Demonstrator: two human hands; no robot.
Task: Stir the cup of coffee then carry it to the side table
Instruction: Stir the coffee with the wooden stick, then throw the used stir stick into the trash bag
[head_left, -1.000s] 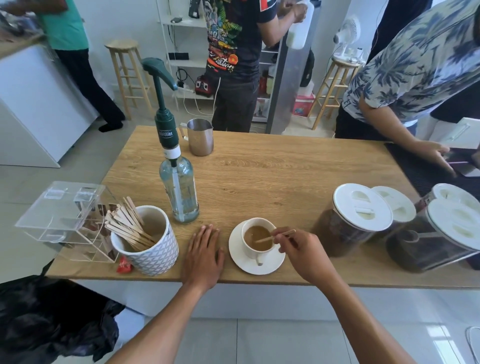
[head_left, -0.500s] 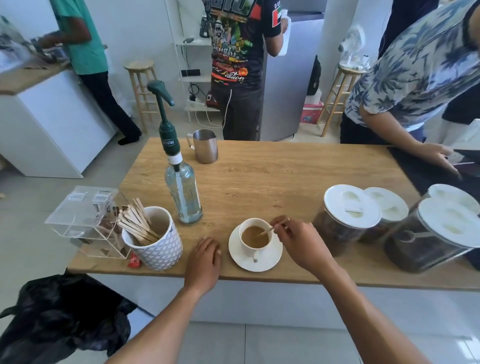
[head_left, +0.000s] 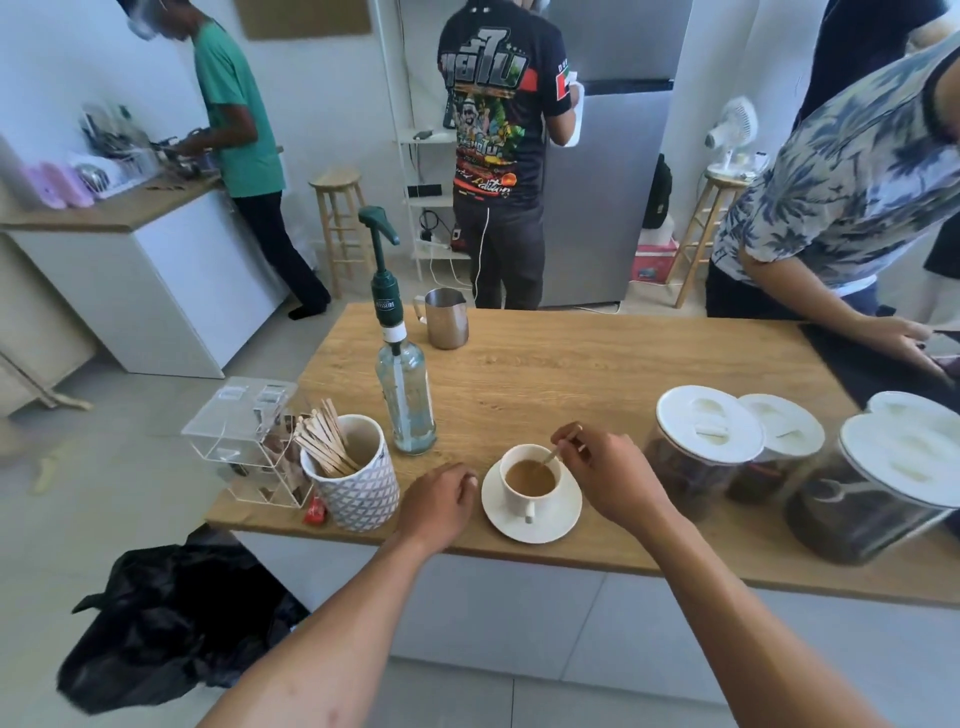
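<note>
A white cup of milky coffee (head_left: 530, 480) stands on a white saucer (head_left: 558, 522) near the front edge of the wooden counter (head_left: 597, 374), handle toward me. My right hand (head_left: 613, 475) pinches a thin wooden stir stick (head_left: 551, 456) whose lower end dips into the coffee at the cup's right rim. My left hand (head_left: 439, 506) rests on the counter just left of the saucer, fingers curled, holding nothing.
A patterned mug of wooden stir sticks (head_left: 353, 480), a clear acrylic box (head_left: 239, 431) and a pump bottle (head_left: 402, 384) stand to the left. A steel jug (head_left: 447, 318) sits at the back. Lidded jars (head_left: 701, 447) crowd the right. Three people stand around; a black bag (head_left: 171, 618) lies on the floor.
The view has tilted up and drawn back. My right hand moved the stick round to the cup's right rim. My left hand curled its fingers and slid closer to the saucer.
</note>
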